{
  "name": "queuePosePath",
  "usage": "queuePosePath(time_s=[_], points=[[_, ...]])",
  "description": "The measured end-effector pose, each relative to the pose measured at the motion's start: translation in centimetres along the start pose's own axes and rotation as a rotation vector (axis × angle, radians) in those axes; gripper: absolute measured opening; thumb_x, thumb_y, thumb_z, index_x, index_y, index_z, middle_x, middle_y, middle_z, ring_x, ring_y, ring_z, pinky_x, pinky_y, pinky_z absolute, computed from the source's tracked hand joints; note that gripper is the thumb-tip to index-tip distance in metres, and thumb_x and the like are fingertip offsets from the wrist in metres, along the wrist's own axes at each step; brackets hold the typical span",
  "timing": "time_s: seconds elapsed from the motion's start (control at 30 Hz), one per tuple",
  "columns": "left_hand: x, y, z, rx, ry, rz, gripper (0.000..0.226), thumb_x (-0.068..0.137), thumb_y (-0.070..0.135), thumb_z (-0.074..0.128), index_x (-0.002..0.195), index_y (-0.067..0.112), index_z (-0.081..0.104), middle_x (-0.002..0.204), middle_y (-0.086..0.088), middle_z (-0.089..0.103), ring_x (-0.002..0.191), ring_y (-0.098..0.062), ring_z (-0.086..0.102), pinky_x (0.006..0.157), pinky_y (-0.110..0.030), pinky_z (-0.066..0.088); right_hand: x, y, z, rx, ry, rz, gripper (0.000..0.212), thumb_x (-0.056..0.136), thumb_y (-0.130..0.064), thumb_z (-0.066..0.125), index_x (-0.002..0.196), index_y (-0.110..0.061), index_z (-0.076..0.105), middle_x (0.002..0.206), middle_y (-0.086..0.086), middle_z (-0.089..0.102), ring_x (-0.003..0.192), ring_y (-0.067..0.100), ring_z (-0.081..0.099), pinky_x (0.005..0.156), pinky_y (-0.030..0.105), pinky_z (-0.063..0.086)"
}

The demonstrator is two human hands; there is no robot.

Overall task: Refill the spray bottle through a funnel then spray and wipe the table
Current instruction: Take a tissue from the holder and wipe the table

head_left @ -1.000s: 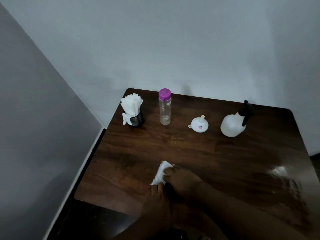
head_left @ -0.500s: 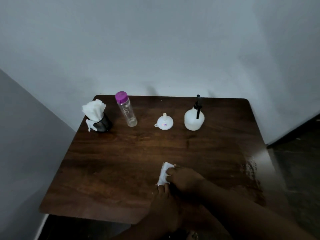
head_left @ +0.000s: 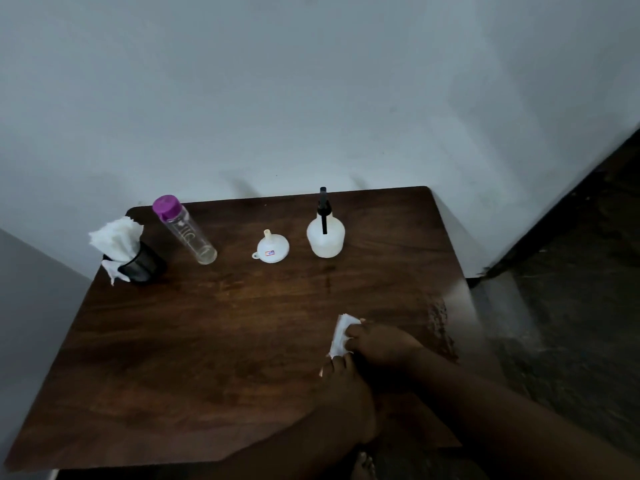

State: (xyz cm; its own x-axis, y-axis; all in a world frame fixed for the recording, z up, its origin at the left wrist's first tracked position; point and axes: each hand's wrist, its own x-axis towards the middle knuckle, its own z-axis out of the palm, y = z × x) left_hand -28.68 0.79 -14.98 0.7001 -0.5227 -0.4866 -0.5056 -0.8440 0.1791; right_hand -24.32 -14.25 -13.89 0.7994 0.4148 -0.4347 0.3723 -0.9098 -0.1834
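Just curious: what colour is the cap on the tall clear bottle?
Purple cap, clearest in the head view.

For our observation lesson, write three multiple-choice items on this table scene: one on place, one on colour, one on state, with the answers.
1. What stands between the clear bottle and the spray bottle? A) funnel B) sponge C) cup
2. What colour is the clear bottle's cap? A) green B) purple C) red
3. How is the funnel placed? A) mouth down on the table B) in the spray bottle's neck C) in a hand
Answers: 1 A, it sits between them; 2 B, the cap shows purple; 3 A, its spout points up.
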Motion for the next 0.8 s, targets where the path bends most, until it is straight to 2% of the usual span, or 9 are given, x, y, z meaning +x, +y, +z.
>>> queuePosePath(time_s=[0.07, 0.17, 0.27, 0.37, 0.5, 0.63, 0.73, 0.8], points=[[1.6, 1.4, 1.1, -0.001, 0.008, 0.001, 0.099, 0.074, 0.069, 0.043, 0.153, 0.012, 0.027, 0.154, -0.015, 0.032, 0.141, -0.038, 0.03, 0.116, -0.054, 0.025, -1.2, 1.3, 0.2, -0.004, -0.005, 0.022, 0.035, 0.104, -0.025, 0.046, 0.135, -0.015, 0.058, 0.144, 0.007, 0.049, 0.129, 0.027, 0.051, 0.113, 0.042, 0.037], [3.3, 3.3, 1.5, 0.004, 0.007, 0.037, 0.115, 0.061, 0.077, 0.035, 0.156, 0.013, 0.019, 0.158, -0.014, 0.027, 0.147, -0.037, 0.022, 0.12, -0.056, 0.015, -3.1, 3.3, 0.6, 0.015, 0.013, 0.065, 0.037, 0.104, -0.029, 0.045, 0.137, -0.016, 0.057, 0.145, 0.006, 0.049, 0.13, 0.027, 0.05, 0.114, 0.041, 0.036], [3.5, 5.2, 0.3, -0.002, -0.005, 0.067, 0.111, 0.074, 0.07, 0.052, 0.157, 0.008, 0.012, 0.161, -0.018, 0.017, 0.15, -0.041, 0.012, 0.123, -0.056, 0.005, -4.9, 4.7, 1.1, 0.027, 0.033, 0.131, 0.038, 0.104, -0.03, 0.044, 0.135, -0.017, 0.058, 0.143, 0.005, 0.051, 0.126, 0.025, 0.052, 0.114, 0.037, 0.034], [3.3, 6.6, -0.9, 0.097, 0.09, 0.21, 0.096, 0.086, 0.065, 0.047, 0.159, 0.013, 0.013, 0.164, -0.015, 0.015, 0.151, -0.035, 0.009, 0.122, -0.05, -0.01, -6.6, 5.7, 2.2, 0.061, 0.072, 0.208, 0.04, 0.103, -0.033, 0.042, 0.137, -0.017, 0.057, 0.141, 0.005, 0.053, 0.127, 0.025, 0.052, 0.117, 0.038, 0.03], [3.2, 7.2, -1.3, 0.192, 0.106, 0.308, 0.093, 0.089, 0.066, 0.041, 0.16, 0.018, 0.005, 0.167, -0.011, 0.006, 0.153, -0.03, 0.002, 0.116, -0.051, -0.021, -8.6, 5.3, 4.1, 0.046, 0.134, 0.291, 0.047, 0.1, -0.037, 0.028, 0.132, -0.018, 0.057, 0.137, 0.004, 0.056, 0.124, 0.022, 0.054, 0.117, 0.039, 0.03], [2.8, 6.5, -1.1, 0.29, 0.13, 0.37, 0.095, 0.089, 0.064, 0.041, 0.16, 0.015, 0.002, 0.167, -0.015, 0.004, 0.152, -0.032, 0.004, 0.116, -0.053, -0.022, -9.5, 3.3, 4.7, 0.016, 0.187, 0.369, 0.037, 0.101, -0.03, 0.042, 0.132, -0.019, 0.057, 0.135, 0.002, 0.057, 0.124, 0.019, 0.054, 0.119, 0.037, 0.024], [2.3, 5.7, -2.2, 0.315, 0.119, 0.442, 0.094, 0.089, 0.06, 0.045, 0.16, 0.012, 0.005, 0.164, -0.016, 0.013, 0.15, -0.032, 0.012, 0.121, -0.054, -0.014, -9.9, 1.9, 5.2, -0.045, 0.205, 0.425, 0.035, 0.094, -0.031, 0.054, 0.124, -0.016, 0.065, 0.124, 0.006, 0.066, 0.113, 0.022, 0.064, 0.113, 0.043, 0.036], [2.2, 4.8, -2.2, 0.339, 0.13, 0.496, 0.093, 0.088, 0.057, 0.047, 0.159, 0.009, 0.012, 0.159, -0.018, 0.025, 0.146, -0.033, 0.023, 0.122, -0.054, -0.011, -10.1, 1.0, 5.6, -0.103, 0.236, 0.431, 0.031, 0.085, -0.028, 0.052, 0.103, -0.015, 0.074, 0.099, 0.006, 0.073, 0.089, 0.021, 0.072, 0.1, 0.045, 0.05]])
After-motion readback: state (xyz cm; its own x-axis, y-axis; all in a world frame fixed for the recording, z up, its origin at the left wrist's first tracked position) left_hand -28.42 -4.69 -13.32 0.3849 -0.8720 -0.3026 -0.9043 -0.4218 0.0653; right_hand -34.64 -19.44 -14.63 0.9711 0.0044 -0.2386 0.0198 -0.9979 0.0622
